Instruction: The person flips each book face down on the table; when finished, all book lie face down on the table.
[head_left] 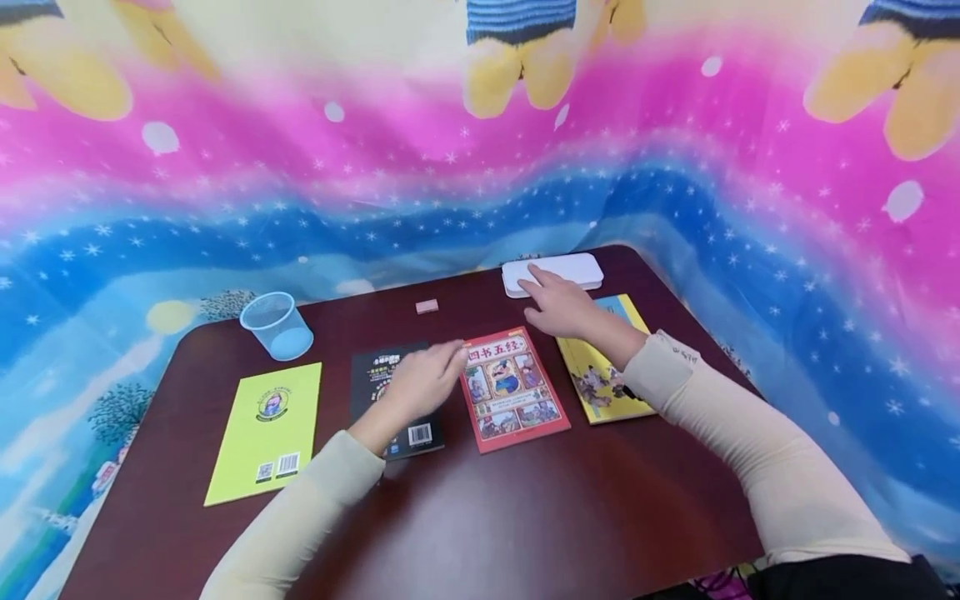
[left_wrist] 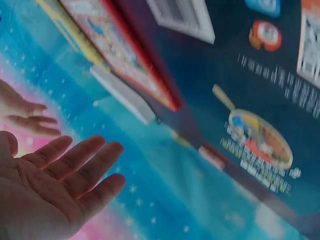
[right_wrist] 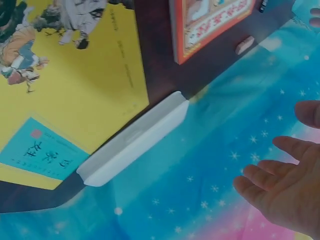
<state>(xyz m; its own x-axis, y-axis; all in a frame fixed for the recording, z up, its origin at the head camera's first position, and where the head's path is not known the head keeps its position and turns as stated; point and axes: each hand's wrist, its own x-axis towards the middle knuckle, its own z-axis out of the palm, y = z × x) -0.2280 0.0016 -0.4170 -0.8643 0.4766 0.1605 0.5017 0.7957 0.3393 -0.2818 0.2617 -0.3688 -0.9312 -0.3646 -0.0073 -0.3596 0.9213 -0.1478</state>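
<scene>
In the head view my left hand (head_left: 422, 381) is held over the black book (head_left: 416, 446), fingers extended toward the red book (head_left: 513, 392). Nothing lies in its palm in the left wrist view. My right hand (head_left: 562, 308) reaches across the yellow picture book (head_left: 600, 375), its fingertips overlapping the white case (head_left: 573, 268) at the back of the table. The right wrist view shows that hand with spread fingers (right_wrist: 265, 175) and nothing held, apart from the case. A small pink eraser-like block (head_left: 427, 307) lies between the two hands, farther back.
A blue translucent cup (head_left: 277, 327) stands at the back left of the dark wooden table (head_left: 525, 517). In front of it lies a lime-yellow book (head_left: 266, 425). A patterned cloth (head_left: 420, 183) hangs behind and around the table.
</scene>
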